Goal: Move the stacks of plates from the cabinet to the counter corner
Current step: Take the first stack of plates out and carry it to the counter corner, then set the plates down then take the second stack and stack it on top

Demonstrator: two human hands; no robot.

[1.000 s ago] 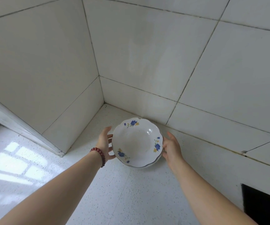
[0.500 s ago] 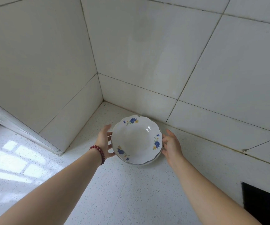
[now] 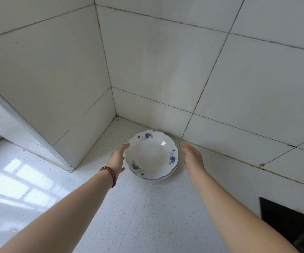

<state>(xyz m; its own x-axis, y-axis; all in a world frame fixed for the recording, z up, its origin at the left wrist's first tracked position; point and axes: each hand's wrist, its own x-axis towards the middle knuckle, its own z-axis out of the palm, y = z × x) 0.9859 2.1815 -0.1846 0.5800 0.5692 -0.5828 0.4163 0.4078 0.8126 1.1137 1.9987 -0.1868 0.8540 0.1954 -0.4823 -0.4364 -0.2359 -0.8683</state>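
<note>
The stack of floral plates (image 3: 151, 155) is sitting on the surface (image 3: 147, 216) between both hands — left hand (image 3: 118, 158) and right hand (image 3: 192, 158) are spreading wide, holding nothing.

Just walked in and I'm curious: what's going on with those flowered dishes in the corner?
A person is setting a small stack of white scalloped plates with blue flowers on the speckled white counter, near the corner of the white tiled walls. The stack rests on the counter. The left hand, with a red bead bracelet on its wrist, is open by the rim; whether it touches is unclear. The right hand is open and clear of the plates.
</note>
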